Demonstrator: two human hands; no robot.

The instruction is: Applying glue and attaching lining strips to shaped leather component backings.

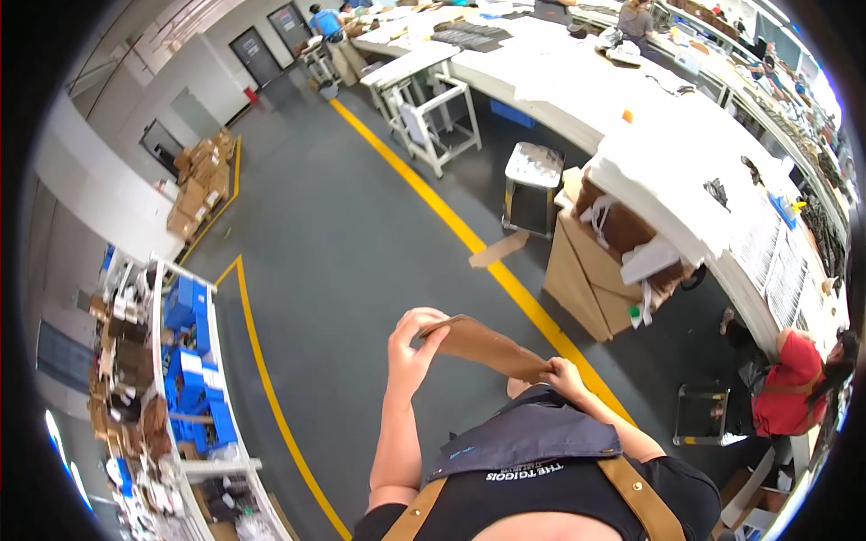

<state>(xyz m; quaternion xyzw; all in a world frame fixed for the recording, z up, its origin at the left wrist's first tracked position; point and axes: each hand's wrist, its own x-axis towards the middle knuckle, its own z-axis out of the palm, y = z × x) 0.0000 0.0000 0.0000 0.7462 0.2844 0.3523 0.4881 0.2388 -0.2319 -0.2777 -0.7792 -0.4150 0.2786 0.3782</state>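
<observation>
A long brown strip (492,348), which looks like cardboard, is stretched between my two hands in front of my chest. My left hand (415,350) pinches its left end between thumb and fingers. The opposite, lower end is gripped by my right hand (566,380), whose fingers are closed on its edge. The strip bows slightly, and its underside is hidden. Just beneath it, the dark folded top of my apron (528,442) partly covers the view of the floor.
Another cardboard piece (499,250) lies on the floor across the yellow line (424,194). To the right stand a stool (534,167), a large carton (586,270) and a long white worktable (663,153). A person in red (792,383) sits nearby. Shelving with blue bins (189,379) is at left.
</observation>
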